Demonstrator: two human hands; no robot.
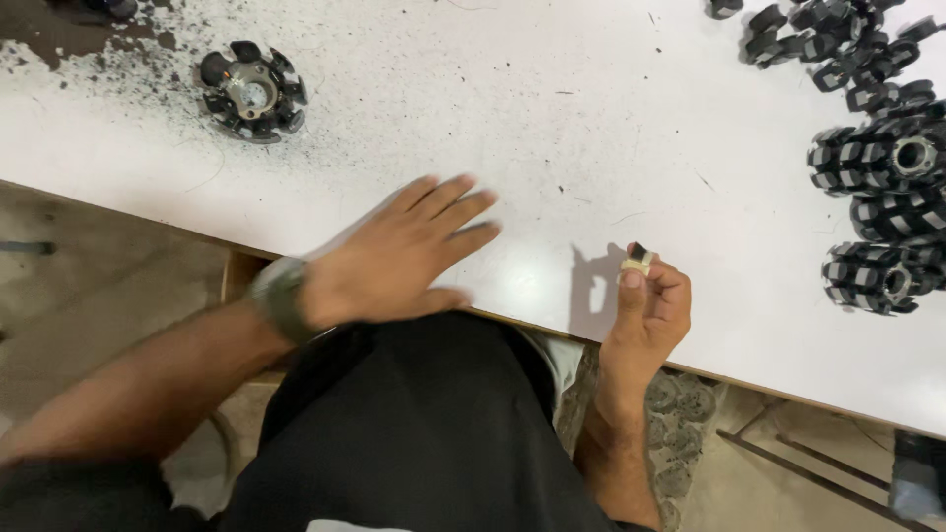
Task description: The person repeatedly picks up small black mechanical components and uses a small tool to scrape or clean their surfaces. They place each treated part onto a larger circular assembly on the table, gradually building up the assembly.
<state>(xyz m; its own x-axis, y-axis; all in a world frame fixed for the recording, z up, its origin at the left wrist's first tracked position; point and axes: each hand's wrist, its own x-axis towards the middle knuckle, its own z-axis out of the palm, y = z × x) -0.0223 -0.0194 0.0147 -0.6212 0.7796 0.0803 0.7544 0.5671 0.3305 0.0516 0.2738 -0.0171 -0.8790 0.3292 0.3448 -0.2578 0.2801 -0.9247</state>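
My left hand [399,256] is flat and blurred over the near edge of the white table [552,118], fingers spread, holding nothing. A watch sits on its wrist. My right hand [652,305] is raised at the table's edge and pinches a small black and cream part [639,259] between thumb and fingers. A round black stator core with a metal hub [250,92] lies alone at the far left of the table, well beyond my left hand.
Several black stator cores [887,167] are stacked at the right side, with loose black pieces [818,34] behind them. Dark dust and grit [89,39] cover the far left corner. Floor and a metal frame [818,468] show below the table edge.
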